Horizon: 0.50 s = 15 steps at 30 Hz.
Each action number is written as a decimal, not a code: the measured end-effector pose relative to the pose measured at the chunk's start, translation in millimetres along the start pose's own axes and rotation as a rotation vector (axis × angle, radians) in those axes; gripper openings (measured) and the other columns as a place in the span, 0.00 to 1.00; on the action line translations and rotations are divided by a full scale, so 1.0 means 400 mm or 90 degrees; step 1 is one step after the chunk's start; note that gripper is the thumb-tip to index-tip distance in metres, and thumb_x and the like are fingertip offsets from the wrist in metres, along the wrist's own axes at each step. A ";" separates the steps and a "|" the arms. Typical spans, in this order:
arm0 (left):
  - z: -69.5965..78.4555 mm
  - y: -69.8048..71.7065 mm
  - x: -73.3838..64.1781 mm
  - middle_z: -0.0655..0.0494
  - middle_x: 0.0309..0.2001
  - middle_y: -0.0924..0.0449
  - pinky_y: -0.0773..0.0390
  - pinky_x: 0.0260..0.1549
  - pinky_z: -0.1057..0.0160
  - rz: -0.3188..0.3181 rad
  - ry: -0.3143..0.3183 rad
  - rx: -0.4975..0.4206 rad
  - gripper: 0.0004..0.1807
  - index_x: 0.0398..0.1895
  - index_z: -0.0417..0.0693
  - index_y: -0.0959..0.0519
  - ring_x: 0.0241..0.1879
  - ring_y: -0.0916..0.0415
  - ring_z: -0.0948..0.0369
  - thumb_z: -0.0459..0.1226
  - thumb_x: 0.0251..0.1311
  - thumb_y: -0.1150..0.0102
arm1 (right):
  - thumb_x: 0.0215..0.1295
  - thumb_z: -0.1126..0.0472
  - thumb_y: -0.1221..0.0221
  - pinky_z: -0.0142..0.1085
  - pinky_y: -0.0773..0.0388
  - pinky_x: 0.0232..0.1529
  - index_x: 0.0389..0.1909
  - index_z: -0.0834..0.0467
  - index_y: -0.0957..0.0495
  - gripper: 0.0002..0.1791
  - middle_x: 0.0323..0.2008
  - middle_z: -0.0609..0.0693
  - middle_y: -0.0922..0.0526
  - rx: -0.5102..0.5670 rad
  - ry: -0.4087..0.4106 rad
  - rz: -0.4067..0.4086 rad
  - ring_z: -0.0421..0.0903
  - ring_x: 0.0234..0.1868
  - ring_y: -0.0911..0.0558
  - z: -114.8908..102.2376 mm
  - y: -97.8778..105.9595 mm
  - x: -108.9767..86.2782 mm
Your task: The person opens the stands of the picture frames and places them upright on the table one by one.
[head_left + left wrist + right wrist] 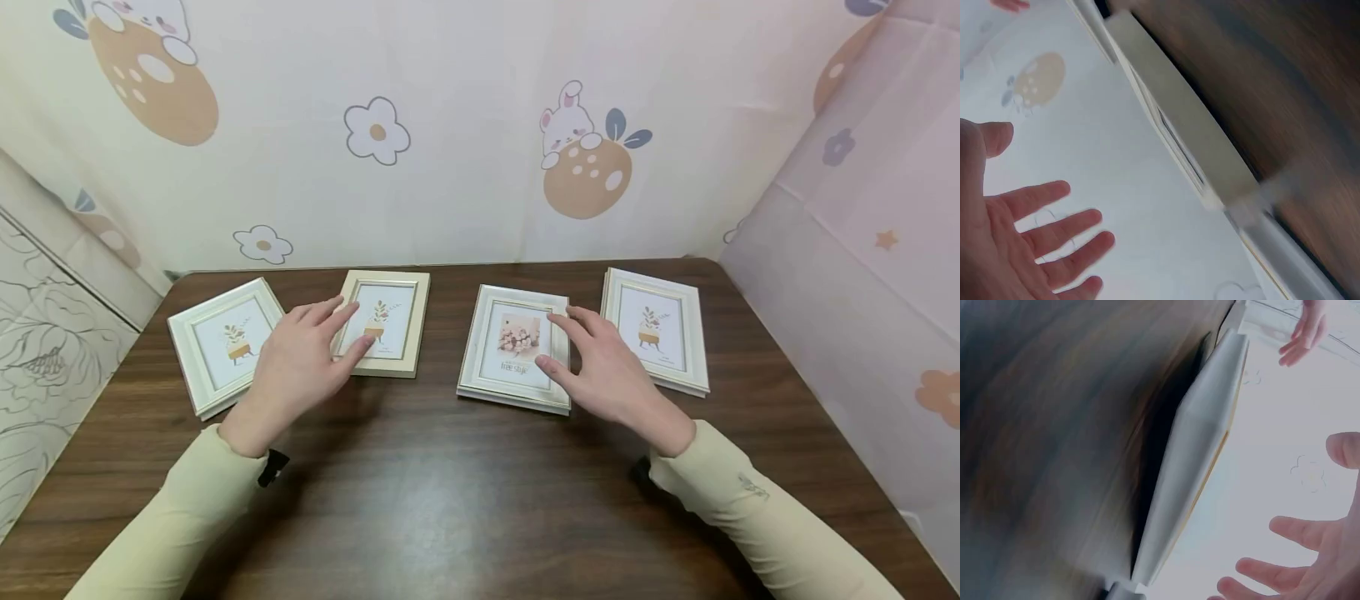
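My left hand (300, 358), fingers spread and nearly straight, hovers over the near-left part of a cream picture frame (393, 321) with a potted-plant print. It overlaps the right edge of a tilted white picture frame (225, 346) in the head view. The left wrist view shows that hand (1035, 244) raised above the cream frame's side (1179, 106), holding nothing. My right hand (611, 371) hangs with parted fingers over the right edge of a white "free style" frame (513, 350). In the right wrist view its fingers (1300, 532) stand apart from a white frame's side (1191, 450).
Another white picture frame (654, 329) with a plant print lies at the right, beyond my right hand. All the frames lie face up on a dark wooden table (420, 492). A patterned curtain (450, 192) hangs behind the table's back edge.
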<state>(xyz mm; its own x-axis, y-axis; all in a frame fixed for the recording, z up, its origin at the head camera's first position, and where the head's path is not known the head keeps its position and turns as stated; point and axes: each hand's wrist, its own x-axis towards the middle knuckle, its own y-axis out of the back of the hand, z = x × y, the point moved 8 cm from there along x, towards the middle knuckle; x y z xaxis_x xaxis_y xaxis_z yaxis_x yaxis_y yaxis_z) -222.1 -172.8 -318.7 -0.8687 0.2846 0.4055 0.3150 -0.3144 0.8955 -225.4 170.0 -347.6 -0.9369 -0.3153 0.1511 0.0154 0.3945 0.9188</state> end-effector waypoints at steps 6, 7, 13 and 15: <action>-0.047 0.045 -0.013 0.48 0.53 0.17 0.21 0.37 0.43 0.069 0.011 -0.017 0.21 0.56 0.47 0.18 0.50 0.21 0.47 0.48 0.66 0.41 | 0.72 0.40 0.46 0.59 0.38 0.66 0.70 0.57 0.33 0.34 0.69 0.61 0.35 0.072 0.007 -0.018 0.61 0.69 0.35 -0.013 -0.002 -0.008; -0.055 0.052 -0.014 0.48 0.52 0.16 0.21 0.35 0.43 0.076 0.014 -0.017 0.20 0.56 0.48 0.17 0.49 0.20 0.47 0.48 0.66 0.41 | 0.72 0.41 0.46 0.59 0.38 0.65 0.70 0.57 0.32 0.33 0.68 0.60 0.34 0.085 0.011 -0.019 0.60 0.69 0.34 -0.015 -0.002 -0.010; -0.118 0.087 -0.018 0.45 0.48 0.15 0.23 0.32 0.41 0.092 0.031 -0.025 0.17 0.54 0.50 0.16 0.45 0.19 0.45 0.44 0.66 0.39 | 0.71 0.42 0.43 0.55 0.27 0.57 0.67 0.56 0.29 0.31 0.65 0.56 0.30 0.138 0.032 -0.019 0.59 0.55 0.22 -0.030 -0.001 -0.024; -0.143 0.096 -0.018 0.46 0.45 0.14 0.24 0.29 0.43 0.096 0.030 -0.025 0.16 0.53 0.50 0.16 0.35 0.18 0.49 0.42 0.66 0.40 | 0.70 0.43 0.42 0.54 0.25 0.53 0.66 0.56 0.29 0.30 0.64 0.55 0.29 0.147 0.036 -0.017 0.58 0.50 0.19 -0.032 0.000 -0.028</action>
<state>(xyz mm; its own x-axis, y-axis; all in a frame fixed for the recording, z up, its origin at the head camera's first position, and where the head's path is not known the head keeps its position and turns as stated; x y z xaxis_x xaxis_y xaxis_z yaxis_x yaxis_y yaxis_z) -225.6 -238.7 -298.0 -0.8298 0.1895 0.5249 0.4285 -0.3862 0.8168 -210.5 162.4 -344.4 -0.9147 -0.3735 0.1543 -0.0951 0.5700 0.8161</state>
